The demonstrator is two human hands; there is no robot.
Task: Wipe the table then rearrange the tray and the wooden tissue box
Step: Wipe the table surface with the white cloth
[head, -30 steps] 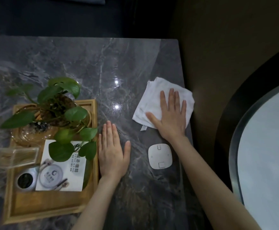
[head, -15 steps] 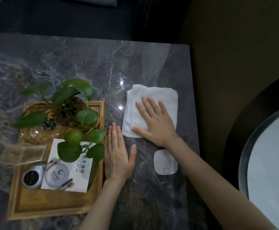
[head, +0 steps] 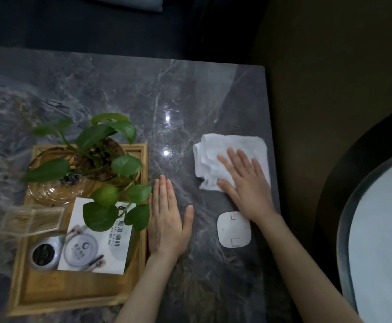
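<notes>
A folded white cloth lies on the grey marble table near its right edge. My right hand presses flat on the cloth's near half, fingers spread. Flat on the table lies my left hand, its side against the right rim of the wooden tray. The tray holds a green plant in an amber glass bowl, a printed card, a small metal tin and a clear box of sticks. No wooden tissue box is in view.
A small white rounded-square device sits on the table just below my right wrist. The table's right edge runs close beside the cloth. A dark round rim with a pale surface stands to the right, beyond a strip of floor.
My right hand slid the cloth left toward the table's middle, then back right to the edge. My left hand stayed flat beside the tray.
</notes>
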